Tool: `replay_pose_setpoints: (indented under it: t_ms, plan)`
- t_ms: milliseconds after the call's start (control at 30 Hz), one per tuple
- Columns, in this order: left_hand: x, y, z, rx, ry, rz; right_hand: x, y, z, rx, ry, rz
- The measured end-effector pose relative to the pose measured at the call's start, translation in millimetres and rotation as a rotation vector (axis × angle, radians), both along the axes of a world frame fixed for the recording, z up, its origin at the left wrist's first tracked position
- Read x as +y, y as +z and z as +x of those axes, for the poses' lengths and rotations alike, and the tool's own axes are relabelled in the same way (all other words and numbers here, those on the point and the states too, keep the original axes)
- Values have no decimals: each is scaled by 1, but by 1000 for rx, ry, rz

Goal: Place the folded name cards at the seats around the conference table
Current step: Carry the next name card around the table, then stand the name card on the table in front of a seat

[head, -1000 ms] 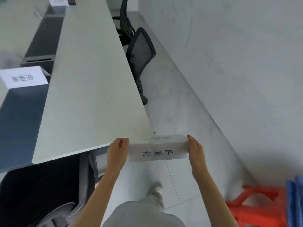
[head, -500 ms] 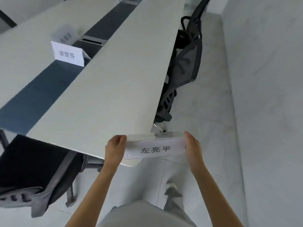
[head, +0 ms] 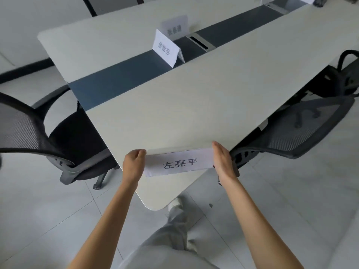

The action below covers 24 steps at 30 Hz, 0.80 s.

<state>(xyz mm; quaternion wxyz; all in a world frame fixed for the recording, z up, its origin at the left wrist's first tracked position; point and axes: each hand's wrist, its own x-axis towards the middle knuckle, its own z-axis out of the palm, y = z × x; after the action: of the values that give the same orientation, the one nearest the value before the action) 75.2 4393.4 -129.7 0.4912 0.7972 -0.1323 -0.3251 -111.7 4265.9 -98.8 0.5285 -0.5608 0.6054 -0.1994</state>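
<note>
Overhanging conference table corner: name card being pinched endwise between left hand and right hand; risking sliding off that edge if released so near.

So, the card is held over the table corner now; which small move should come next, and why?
Probably lower the card onto the table and let go. Both hands, left and right, hold its ends above the near corner, beside a chair, and no card stands there yet.

Soft, even daylight, faint shadows, slight motion blur throughout, wide-angle bending of lines toward the edges.
</note>
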Motion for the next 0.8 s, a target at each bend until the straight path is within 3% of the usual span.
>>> replay_pose_setpoints:
  t_ms: [433,600,800]
  plan:
    - [-72,-10,42,61,52,-42,-132,-43,90,-19,375,-57]
    - [-69,-23,36,27,53,18,-167,-56,103,36,626,17]
    - [-73,-25,29,-89,161,94,-195,-61,113,120,832,-102]
